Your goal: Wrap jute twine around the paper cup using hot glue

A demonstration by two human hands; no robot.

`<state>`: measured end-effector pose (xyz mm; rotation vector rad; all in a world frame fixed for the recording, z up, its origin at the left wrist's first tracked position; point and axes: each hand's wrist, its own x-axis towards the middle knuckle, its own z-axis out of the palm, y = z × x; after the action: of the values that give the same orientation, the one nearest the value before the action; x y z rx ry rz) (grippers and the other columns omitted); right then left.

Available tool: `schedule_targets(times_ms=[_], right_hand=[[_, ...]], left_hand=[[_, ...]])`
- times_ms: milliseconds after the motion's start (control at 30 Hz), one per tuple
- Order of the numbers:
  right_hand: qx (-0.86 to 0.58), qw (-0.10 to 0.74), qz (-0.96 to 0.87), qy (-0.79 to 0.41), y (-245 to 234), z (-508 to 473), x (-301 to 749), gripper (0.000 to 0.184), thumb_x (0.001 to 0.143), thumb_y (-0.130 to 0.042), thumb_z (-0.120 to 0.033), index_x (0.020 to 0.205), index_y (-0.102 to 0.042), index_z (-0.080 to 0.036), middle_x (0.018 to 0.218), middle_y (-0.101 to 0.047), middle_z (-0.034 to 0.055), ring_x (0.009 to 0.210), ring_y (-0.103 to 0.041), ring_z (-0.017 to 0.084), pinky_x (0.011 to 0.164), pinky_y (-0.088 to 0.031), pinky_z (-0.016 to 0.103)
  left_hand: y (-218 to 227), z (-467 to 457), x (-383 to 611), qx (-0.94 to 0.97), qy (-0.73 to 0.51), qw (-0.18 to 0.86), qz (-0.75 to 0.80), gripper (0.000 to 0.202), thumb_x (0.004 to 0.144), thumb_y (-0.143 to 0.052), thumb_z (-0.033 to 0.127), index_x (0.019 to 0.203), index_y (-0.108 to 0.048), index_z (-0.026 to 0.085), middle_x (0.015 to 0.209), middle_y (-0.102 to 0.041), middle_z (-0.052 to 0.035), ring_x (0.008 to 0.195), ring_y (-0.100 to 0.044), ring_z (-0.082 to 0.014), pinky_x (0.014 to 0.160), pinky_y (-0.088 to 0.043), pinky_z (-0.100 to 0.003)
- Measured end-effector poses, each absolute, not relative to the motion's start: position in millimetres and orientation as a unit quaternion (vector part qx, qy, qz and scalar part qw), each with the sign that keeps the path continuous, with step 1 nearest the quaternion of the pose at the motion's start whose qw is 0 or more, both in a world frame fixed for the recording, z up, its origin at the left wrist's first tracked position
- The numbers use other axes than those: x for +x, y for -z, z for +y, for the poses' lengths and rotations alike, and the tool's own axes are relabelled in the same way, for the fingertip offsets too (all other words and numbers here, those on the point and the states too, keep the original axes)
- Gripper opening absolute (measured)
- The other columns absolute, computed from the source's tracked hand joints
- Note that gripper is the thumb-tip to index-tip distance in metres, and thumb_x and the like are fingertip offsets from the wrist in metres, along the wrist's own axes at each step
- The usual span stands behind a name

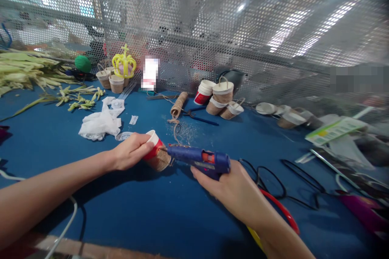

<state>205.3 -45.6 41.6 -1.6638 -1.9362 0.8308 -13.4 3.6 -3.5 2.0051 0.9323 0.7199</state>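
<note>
My left hand (131, 150) is closed around a red paper cup (154, 150) lying on its side, its lower part wrapped in brown twine. My right hand (231, 189) grips a blue glue gun (199, 159) whose nozzle touches the twine-wrapped part of the cup. A strand of twine runs from the cup up to a twine spool (178, 105) farther back on the blue table (146, 210).
Several twine-wrapped cups (222, 98) stand at the back centre, more cups and a yellow crown (124, 64) at the back left. Crumpled white plastic (101, 123), green leaves (27, 71), scissors (199, 115), black cables (273, 182) and a perforated metal screen (212, 28) surround the area.
</note>
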Motion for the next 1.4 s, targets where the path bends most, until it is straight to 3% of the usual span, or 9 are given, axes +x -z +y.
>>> schedule_targets(times_ms=[300, 1400], right_hand=[[-0.644, 0.202, -0.665, -0.318, -44.5, -41.2, 206.8, 0.026, 0.071, -0.053, -0.034, 0.052, -0.049, -0.017, 0.037, -0.047, -0.0036, 0.035, -0.045, 0.010, 0.038, -0.036, 0.021], [-0.618, 0.214, -0.691, -0.309, -44.3, -44.2, 206.3, 0.023, 0.070, -0.053, -0.031, 0.053, -0.051, -0.017, 0.041, -0.046, -0.0040, 0.037, -0.041, 0.009, 0.036, -0.035, 0.021]], left_hand=[[3.0, 5.8, -16.2, 0.826, -0.277, 0.359, 0.334, 0.038, 0.085, -0.027, 0.030, 0.083, -0.057, 0.007, 0.070, -0.059, -0.0039, 0.060, -0.050, -0.0120, 0.056, -0.039, -0.022], [5.0, 4.4, -15.9, 0.813, -0.279, 0.369, 0.354, 0.039, 0.085, -0.028, 0.031, 0.087, -0.058, 0.007, 0.072, -0.060, -0.0041, 0.062, -0.051, -0.0133, 0.058, -0.041, -0.023]])
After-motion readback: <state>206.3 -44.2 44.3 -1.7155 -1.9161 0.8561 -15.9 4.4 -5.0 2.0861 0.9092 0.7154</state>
